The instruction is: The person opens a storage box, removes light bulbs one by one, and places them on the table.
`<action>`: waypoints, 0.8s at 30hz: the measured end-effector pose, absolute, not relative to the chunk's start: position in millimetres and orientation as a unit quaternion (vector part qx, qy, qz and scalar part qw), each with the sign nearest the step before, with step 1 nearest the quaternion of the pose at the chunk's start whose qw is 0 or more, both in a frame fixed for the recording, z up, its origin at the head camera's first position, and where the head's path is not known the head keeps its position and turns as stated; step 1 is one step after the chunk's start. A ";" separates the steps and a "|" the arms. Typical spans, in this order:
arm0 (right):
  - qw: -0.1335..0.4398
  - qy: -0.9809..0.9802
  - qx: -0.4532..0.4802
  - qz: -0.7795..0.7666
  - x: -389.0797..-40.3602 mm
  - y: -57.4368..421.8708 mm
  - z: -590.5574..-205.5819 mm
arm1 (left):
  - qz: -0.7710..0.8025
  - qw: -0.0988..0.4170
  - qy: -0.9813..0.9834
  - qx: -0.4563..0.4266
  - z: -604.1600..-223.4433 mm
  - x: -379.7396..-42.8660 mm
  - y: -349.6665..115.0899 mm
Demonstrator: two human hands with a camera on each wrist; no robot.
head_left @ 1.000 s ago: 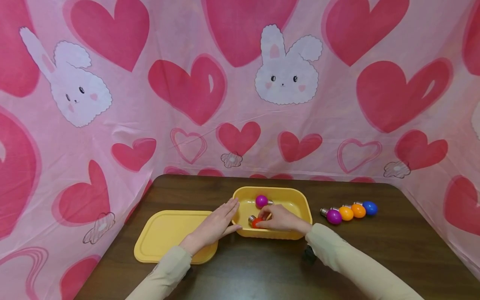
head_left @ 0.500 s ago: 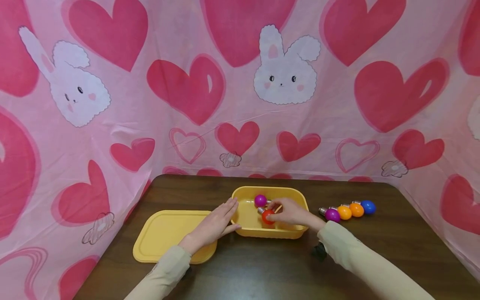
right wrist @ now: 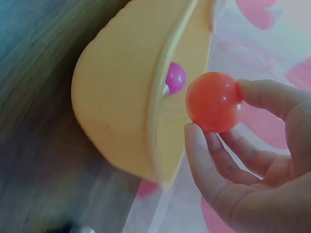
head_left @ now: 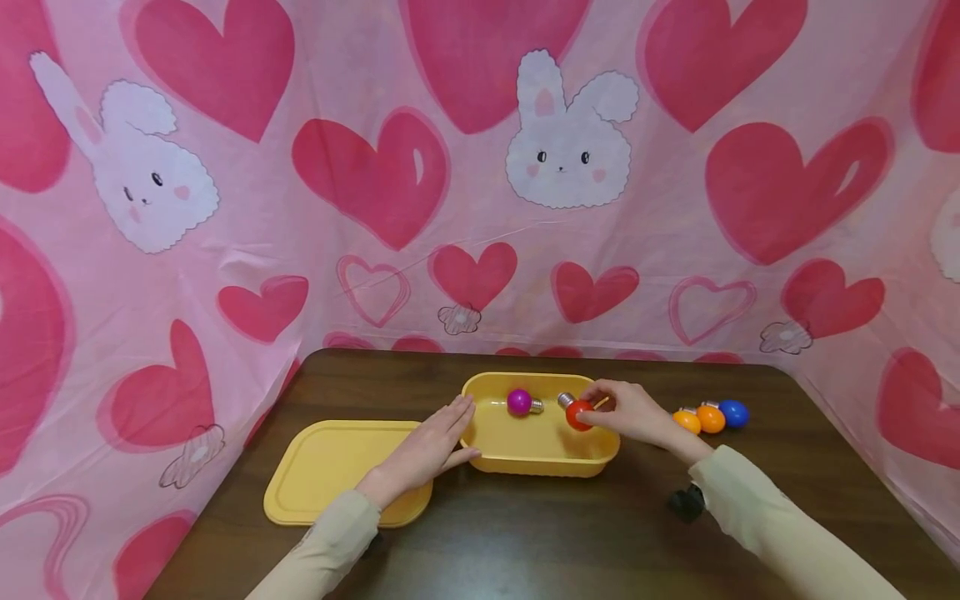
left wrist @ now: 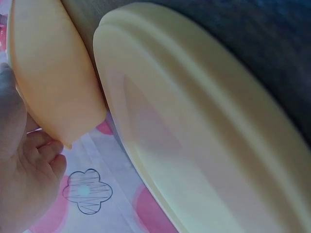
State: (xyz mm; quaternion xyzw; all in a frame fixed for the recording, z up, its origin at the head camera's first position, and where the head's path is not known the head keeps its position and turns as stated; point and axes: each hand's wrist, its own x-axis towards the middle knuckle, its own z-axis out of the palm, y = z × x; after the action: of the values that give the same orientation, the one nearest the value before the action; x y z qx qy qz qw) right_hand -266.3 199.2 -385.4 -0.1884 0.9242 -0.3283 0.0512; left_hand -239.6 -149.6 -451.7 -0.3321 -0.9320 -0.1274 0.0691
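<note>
My right hand point(head_left: 637, 412) pinches a red light bulb point(head_left: 578, 415) between thumb and fingers above the right end of a yellow box point(head_left: 540, 467). The bulb's metal screw base points up and left in the head view; its round red glass point(right wrist: 214, 101) fills the grip in the right wrist view. Inside the box lies a purple bulb point(head_left: 519, 403), its base to the right. My left hand point(head_left: 431, 442) rests against the box's left end, fingers straight along the rim and thumb at the front corner.
A flat yellow lid point(head_left: 322, 471) lies left of the box, partly under my left forearm. On the right, an orange bulb point(head_left: 711, 419), another orange one and a blue bulb point(head_left: 735, 414) sit in a row. Behind the table hangs a pink heart-patterned cloth point(head_left: 465, 192).
My right hand has lifted the red bulb off the box floor and carried it right. It now covers the purple bulb in the outside row. The left hand stays put.
</note>
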 end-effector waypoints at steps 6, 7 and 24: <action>0.025 0.931 -0.178 -0.318 -256.0 221.8 -377.0 | -0.134 0.061 -0.933 -0.330 -450.2 -238.6 -150.2; 0.020 0.932 -0.177 -0.316 -253.8 225.5 -375.3 | -0.135 0.060 -0.933 -0.329 -450.3 -238.8 -150.2; -0.013 0.944 -0.135 -0.302 -224.3 283.6 -380.3 | -0.137 0.059 -0.935 -0.323 -452.3 -240.1 -150.1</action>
State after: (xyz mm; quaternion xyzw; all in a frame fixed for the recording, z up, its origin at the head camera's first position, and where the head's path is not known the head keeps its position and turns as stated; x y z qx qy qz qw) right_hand -224.3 283.6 -380.3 -0.1347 0.9437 -0.3020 -0.0130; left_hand -240.1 -150.1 -452.3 -0.3233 -0.9345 -0.1365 0.0589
